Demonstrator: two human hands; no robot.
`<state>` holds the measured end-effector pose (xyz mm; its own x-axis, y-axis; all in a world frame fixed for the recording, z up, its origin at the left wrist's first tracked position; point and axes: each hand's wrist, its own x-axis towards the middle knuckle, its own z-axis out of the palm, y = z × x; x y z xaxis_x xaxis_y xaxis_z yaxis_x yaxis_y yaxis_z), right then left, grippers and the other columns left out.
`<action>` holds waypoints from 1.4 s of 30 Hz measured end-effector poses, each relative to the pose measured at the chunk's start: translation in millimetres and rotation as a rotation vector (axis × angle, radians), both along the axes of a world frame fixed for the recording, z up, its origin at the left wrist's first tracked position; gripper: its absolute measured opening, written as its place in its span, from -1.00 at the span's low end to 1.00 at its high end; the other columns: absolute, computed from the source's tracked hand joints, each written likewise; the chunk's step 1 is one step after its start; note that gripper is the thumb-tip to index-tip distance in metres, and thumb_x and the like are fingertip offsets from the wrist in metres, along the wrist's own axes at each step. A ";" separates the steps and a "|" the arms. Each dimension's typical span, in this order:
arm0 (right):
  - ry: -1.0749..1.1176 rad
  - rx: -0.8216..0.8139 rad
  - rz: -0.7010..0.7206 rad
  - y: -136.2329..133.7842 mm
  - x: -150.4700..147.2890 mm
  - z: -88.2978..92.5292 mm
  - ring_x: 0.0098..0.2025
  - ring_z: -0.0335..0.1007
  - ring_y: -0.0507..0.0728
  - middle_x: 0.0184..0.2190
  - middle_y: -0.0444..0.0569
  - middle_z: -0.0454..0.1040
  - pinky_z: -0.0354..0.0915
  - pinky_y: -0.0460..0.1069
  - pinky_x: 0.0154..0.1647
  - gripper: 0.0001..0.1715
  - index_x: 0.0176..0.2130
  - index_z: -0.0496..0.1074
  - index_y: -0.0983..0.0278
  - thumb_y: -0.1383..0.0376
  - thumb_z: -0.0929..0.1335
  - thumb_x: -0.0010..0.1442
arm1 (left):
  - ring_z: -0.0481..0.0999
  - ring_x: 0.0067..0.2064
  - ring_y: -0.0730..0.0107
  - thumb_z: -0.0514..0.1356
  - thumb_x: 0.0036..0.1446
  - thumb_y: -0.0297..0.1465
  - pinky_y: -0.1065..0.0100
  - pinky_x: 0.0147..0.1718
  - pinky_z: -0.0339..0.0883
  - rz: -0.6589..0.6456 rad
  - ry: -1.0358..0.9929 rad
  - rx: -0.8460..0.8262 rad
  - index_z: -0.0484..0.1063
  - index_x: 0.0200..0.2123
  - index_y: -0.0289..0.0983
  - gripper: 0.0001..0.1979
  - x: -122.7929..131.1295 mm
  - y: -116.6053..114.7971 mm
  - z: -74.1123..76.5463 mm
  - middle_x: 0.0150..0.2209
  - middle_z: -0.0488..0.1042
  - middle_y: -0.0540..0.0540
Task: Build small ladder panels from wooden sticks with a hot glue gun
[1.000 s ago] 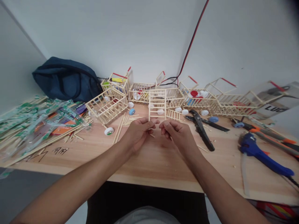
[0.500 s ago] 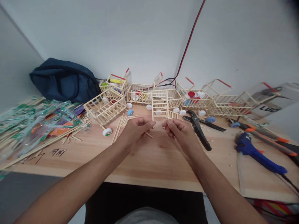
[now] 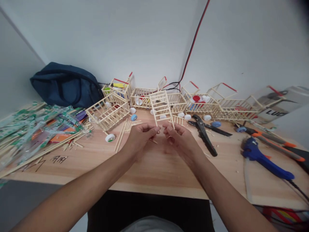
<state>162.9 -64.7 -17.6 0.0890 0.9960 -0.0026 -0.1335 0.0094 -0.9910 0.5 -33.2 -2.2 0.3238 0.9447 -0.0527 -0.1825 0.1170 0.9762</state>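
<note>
A small ladder-like frame of thin wooden sticks (image 3: 161, 108) stands upright above the wooden table (image 3: 154, 170), leaning a little to the left. My left hand (image 3: 140, 138) pinches the foot of its left rail. My right hand (image 3: 180, 138) pinches the foot of its right rail. Both hands are closed on the frame, close together over the middle of the table.
A row of stick-built cart baskets (image 3: 207, 104) with red handles lines the back wall. Black pliers (image 3: 204, 135), a blue glue gun (image 3: 265, 159) and orange-handled tools (image 3: 277, 141) lie right. A wrapper pile (image 3: 36, 129) and a dark blue bag (image 3: 65, 85) are left. Bottle caps lie scattered.
The stick frame has tilted to the left and my two hands have drawn closer together at its foot. The view has shifted slightly.
</note>
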 end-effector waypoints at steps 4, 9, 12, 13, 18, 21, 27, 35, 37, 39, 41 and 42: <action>0.097 -0.054 0.035 -0.9 -8.1 -0.2 -0.47 0.20 -0.03 -0.44 -0.15 0.38 0.13 -0.11 -0.49 -0.59 -0.35 0.43 0.24 -0.01 0.49 -0.02 | 0.32 -0.46 0.49 0.40 -0.07 -0.23 0.38 -0.41 0.21 -0.027 -0.023 -0.021 0.57 -0.44 -0.31 -0.76 2.1 -1.8 -4.2 -0.52 0.43 -0.01; 0.165 -0.058 0.016 -0.9 -14.2 0.0 -0.47 0.23 -0.02 -0.47 -0.19 0.35 0.14 -0.08 -0.46 -0.57 -0.39 0.39 0.24 0.01 0.52 -0.08 | 0.33 -0.46 0.49 0.40 -0.07 -0.27 0.38 -0.38 0.20 -0.039 -0.050 -0.030 0.56 -0.49 -0.32 -0.78 5.5 -4.2 -5.6 -0.53 0.45 -0.02; 0.164 -0.062 -0.030 0.3 -14.0 -3.3 -0.48 0.24 -0.01 -0.47 -0.18 0.36 0.17 -0.06 -0.43 -0.55 -0.35 0.39 0.23 0.00 0.52 -0.08 | 0.32 -0.46 0.50 0.40 -0.07 -0.29 0.39 -0.38 0.19 -0.040 -0.059 -0.046 0.56 -0.49 -0.33 -0.80 6.5 -5.0 -5.9 -0.53 0.45 -0.02; 0.165 -0.065 -0.040 0.6 -13.7 -4.1 -0.49 0.24 -0.01 -0.47 -0.18 0.35 0.18 -0.05 -0.43 -0.55 -0.34 0.39 0.23 0.00 0.51 -0.08 | 0.32 -0.46 0.50 0.40 -0.07 -0.29 0.38 -0.38 0.18 -0.041 -0.059 -0.047 0.56 -0.49 -0.33 -0.80 6.6 -5.2 -6.1 -0.53 0.45 -0.02; 0.221 -0.092 -0.053 0.8 -13.7 -2.4 -0.48 0.23 -0.01 -0.50 -0.20 0.34 0.18 -0.07 -0.42 -0.53 -0.35 0.40 0.24 0.01 0.53 -0.12 | 0.32 -0.45 0.48 0.40 -0.07 -0.29 0.37 -0.37 0.19 -0.011 -0.057 -0.034 0.55 -0.51 -0.31 -0.80 6.8 -6.4 -5.3 -0.53 0.44 -0.02; 0.235 -0.109 -0.027 0.5 -14.8 -0.3 -0.46 0.27 0.00 -0.47 -0.17 0.38 0.20 -0.06 -0.41 -0.51 -0.34 0.40 0.24 -0.01 0.53 -0.13 | 0.32 -0.46 0.49 0.39 -0.06 -0.30 0.38 -0.37 0.19 -0.002 -0.044 -0.025 0.55 -0.52 -0.31 -0.81 7.4 -7.7 -3.3 -0.53 0.44 -0.01; 0.216 -0.084 -0.014 0.9 -11.5 -3.5 -0.47 0.30 0.00 -0.48 -0.18 0.40 0.19 -0.06 -0.42 -0.57 -0.35 0.41 0.23 0.02 0.52 -0.07 | 0.31 -0.47 0.50 0.36 -0.01 -0.31 0.39 -0.39 0.17 -0.020 0.019 -0.013 0.58 -0.48 -0.31 -0.83 7.9 -8.6 -5.1 -0.53 0.45 -0.01; 0.241 -0.119 -0.046 0.9 -7.7 -2.6 -0.48 0.30 -0.01 -0.50 -0.17 0.43 0.18 -0.08 -0.47 -0.57 -0.46 0.41 0.25 0.03 0.56 -0.14 | 0.32 -0.48 0.47 0.34 0.00 -0.31 0.38 -0.42 0.15 -0.046 0.110 0.060 0.60 -0.48 -0.30 -0.84 8.1 -8.6 -6.4 -0.54 0.48 -0.03; 0.248 -0.127 -0.057 0.8 -7.5 -2.6 -0.48 0.31 -0.01 -0.49 -0.16 0.45 0.19 -0.07 -0.46 -0.56 -0.45 0.43 0.26 0.03 0.57 -0.15 | 0.33 -0.48 0.47 0.35 -0.03 -0.32 0.38 -0.42 0.15 -0.052 0.123 0.056 0.60 -0.50 -0.31 -0.84 8.2 -9.1 -3.4 -0.54 0.48 -0.04; 0.254 -0.126 -0.055 0.7 -7.1 -3.1 -0.47 0.33 0.00 -0.49 -0.15 0.46 0.19 -0.07 -0.45 -0.56 -0.45 0.43 0.27 0.03 0.57 -0.15 | 0.33 -0.49 0.47 0.36 -0.04 -0.32 0.39 -0.43 0.15 -0.056 0.133 0.059 0.58 -0.54 -0.31 -0.83 8.1 -9.4 -0.9 -0.56 0.47 -0.03; 0.258 -0.124 -0.054 0.8 -6.8 -4.2 -0.47 0.34 0.00 -0.50 -0.16 0.46 0.18 -0.07 -0.45 -0.57 -0.45 0.43 0.27 0.04 0.56 -0.14 | 0.33 -0.49 0.48 0.36 -0.04 -0.31 0.39 -0.43 0.16 -0.057 0.145 0.070 0.56 -0.56 -0.32 -0.81 7.8 -9.2 0.3 -0.56 0.46 -0.03; 0.259 -0.122 -0.058 0.9 -6.7 -4.7 -0.48 0.33 -0.01 -0.51 -0.16 0.45 0.17 -0.07 -0.45 -0.57 -0.45 0.43 0.27 0.04 0.56 -0.14 | 0.33 -0.49 0.48 0.35 -0.04 -0.31 0.40 -0.43 0.16 -0.059 0.152 0.072 0.56 -0.56 -0.32 -0.81 7.6 -9.0 0.3 -0.56 0.46 -0.03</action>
